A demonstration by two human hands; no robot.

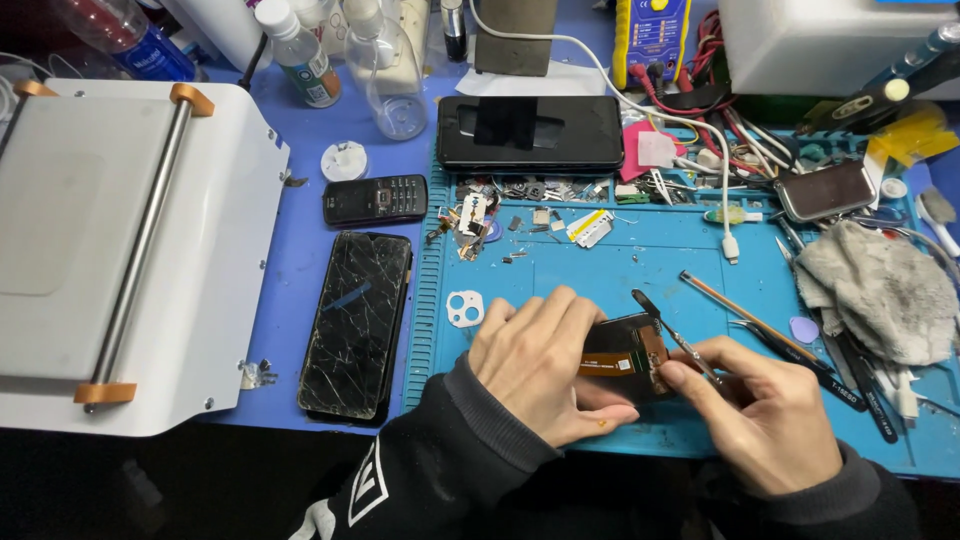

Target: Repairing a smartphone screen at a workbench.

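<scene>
My left hand grips a small dark phone screen assembly with an orange flex strip, holding it on the blue work mat. My right hand holds metal tweezers, their tips resting on the upper right part of the assembly. Both hands sit near the mat's front edge, and much of the assembly is hidden under my fingers.
A cracked black phone lies left of the mat, with a small keypad phone above it. A white machine fills the left. Another phone, loose screws, tools, a grey rag, a white camera frame and bottles surround the mat.
</scene>
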